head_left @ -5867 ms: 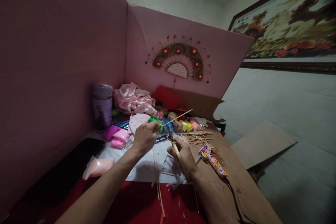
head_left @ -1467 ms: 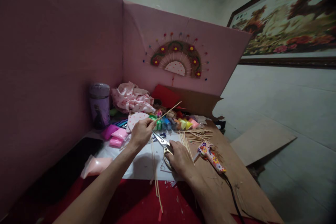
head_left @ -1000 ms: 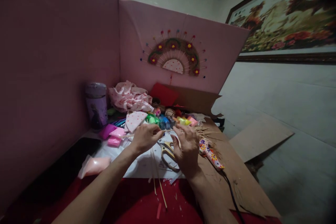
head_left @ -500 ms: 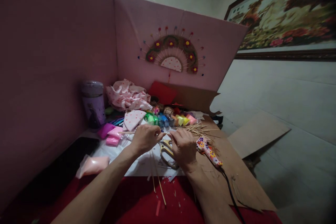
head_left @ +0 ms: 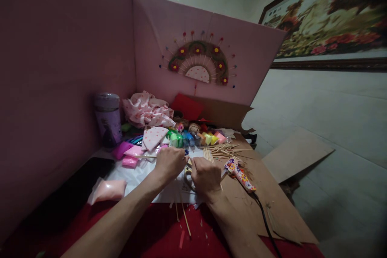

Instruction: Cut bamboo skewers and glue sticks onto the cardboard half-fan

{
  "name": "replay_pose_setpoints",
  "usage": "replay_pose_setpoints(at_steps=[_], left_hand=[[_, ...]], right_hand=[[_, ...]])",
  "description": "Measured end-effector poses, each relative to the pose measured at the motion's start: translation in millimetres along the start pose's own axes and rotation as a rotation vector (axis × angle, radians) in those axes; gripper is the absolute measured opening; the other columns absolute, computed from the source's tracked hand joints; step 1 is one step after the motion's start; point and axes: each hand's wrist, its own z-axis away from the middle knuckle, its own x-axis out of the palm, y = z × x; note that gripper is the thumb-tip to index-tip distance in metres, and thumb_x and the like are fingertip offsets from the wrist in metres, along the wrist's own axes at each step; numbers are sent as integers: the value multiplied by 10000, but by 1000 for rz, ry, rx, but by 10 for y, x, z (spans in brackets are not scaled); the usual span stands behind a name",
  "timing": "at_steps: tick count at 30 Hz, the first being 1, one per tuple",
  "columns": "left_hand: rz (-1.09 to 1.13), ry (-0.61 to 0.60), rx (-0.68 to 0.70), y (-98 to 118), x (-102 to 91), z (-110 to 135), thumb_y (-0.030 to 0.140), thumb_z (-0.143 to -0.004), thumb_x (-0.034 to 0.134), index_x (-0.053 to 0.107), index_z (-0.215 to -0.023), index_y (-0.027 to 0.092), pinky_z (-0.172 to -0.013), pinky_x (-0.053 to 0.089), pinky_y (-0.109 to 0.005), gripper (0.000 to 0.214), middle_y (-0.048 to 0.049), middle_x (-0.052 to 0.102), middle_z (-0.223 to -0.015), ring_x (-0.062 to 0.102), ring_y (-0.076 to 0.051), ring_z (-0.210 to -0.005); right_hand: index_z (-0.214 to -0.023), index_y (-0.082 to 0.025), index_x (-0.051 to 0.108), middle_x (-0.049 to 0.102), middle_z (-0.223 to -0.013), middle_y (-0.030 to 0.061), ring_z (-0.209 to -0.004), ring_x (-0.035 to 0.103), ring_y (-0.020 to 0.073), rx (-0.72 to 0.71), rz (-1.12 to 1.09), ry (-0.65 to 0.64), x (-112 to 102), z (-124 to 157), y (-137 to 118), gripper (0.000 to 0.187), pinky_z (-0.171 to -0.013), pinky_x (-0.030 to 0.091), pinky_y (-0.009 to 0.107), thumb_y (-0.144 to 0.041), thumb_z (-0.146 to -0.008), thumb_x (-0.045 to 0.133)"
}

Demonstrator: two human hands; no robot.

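Note:
My left hand [head_left: 171,164] is closed around a thin wooden stick [head_left: 145,156], whose free end points left over the pink clay packets [head_left: 133,151]. Close beside it, my right hand [head_left: 206,176] is curled into a fist, thumb towards the left hand. What lies inside the right fingers is hidden. A small dark blue ball [head_left: 186,152] shows just beyond the left knuckles. Under and between the hands lie scissors [head_left: 188,171] with yellowish and dark handles, partly covered. Two loose sticks [head_left: 185,217] rest nearer me, over the white sheet's edge and the red cloth.
A pile of wooden sticks [head_left: 226,151] and a flower-patterned glue gun [head_left: 242,175] with a black cord lie right, on cardboard [head_left: 272,213]. Coloured clay packets [head_left: 190,139], dotted cloth [head_left: 148,109] and a purple tumbler [head_left: 107,119] stand behind. A pink board [head_left: 248,56] carries a fan-shaped decoration.
Both hands have turned and their fingers have curled in more. The right hand has come slightly left and lower, and the stick's left end has dropped a little.

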Motion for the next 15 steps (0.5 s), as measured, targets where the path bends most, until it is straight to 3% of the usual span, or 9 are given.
replay_pose_setpoints(at_steps=[5,8,11,13,15], left_hand=[[187,-35,33,-137,-55,-33,407,-758,580,683,-617,188,-554,325,-268,280,-79,640,-619,579,-190,-615],[487,-143,96,-281,-95,-70,441,-717,619,607,-500,170,-486,261,-239,347,-2,502,-468,447,-113,-482],[813,-255,106,-356,-109,-94,494,-722,595,592,-513,151,-433,215,-224,401,36,415,-416,349,-78,-415],[860,-205,86,-356,-116,-98,492,-713,604,595,-522,144,-430,202,-219,397,41,411,-428,342,-73,-427],[774,-105,44,-331,-134,-95,465,-698,625,583,-494,146,-447,198,-218,381,40,407,-441,346,-73,-456]], right_hand=[[-736,-189,658,682,-704,28,-646,592,141,-21,-225,-34,-61,-46,116,242,-579,281,258,-261,-888,485],[-693,-188,657,649,-631,6,-600,567,127,-72,-539,-81,-129,-78,188,228,-578,335,227,-282,-854,526],[-699,-177,649,614,-604,0,-554,533,123,-41,-808,-70,-164,-97,193,270,-545,366,219,-318,-867,492],[-715,-172,645,607,-620,6,-579,529,131,-13,-786,-15,-157,-114,190,271,-566,374,228,-304,-880,475],[-744,-178,654,633,-709,27,-705,545,159,-29,-583,48,-131,-138,217,230,-667,375,256,-269,-879,492]])
